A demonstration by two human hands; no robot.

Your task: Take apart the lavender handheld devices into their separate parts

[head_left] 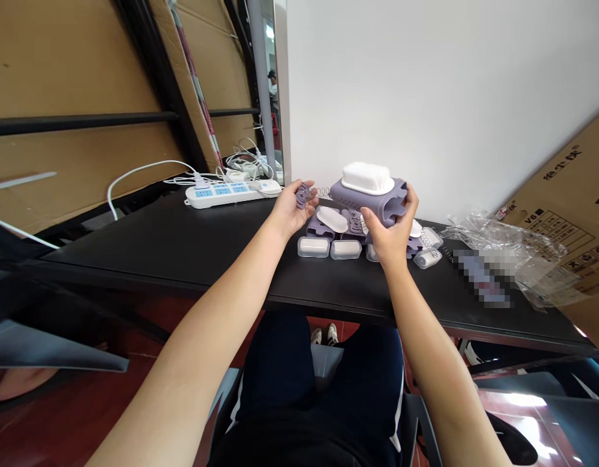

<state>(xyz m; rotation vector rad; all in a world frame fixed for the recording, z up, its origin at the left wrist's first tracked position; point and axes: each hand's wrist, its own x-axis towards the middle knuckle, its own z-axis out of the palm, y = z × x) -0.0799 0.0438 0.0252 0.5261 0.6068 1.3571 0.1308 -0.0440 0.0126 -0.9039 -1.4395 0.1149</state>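
Note:
My left hand [290, 209] is closed on a small purple plastic piece with slots [303, 194]. A thin coil spring [323, 192] shows just right of that piece; whether it is attached cannot be made out. In my right hand [393, 239] is a purple plastic shell [360, 196] with a wavy right end, held above the table by thumb and fingers. A white brush-like block [366, 175] sits on top of it. Below lie more purple shells [319, 228], a white oval part [332, 219] and clear-cased white blocks [313, 246], partly hidden by my right hand.
A white power strip [234, 192] with plugs and tangled cables lies at the back left of the black table [183, 240]. Clear plastic wrap [508, 243] and a blurred-out flat object [484, 279] lie on the right. A large cardboard box [566, 207] leans at the right edge.

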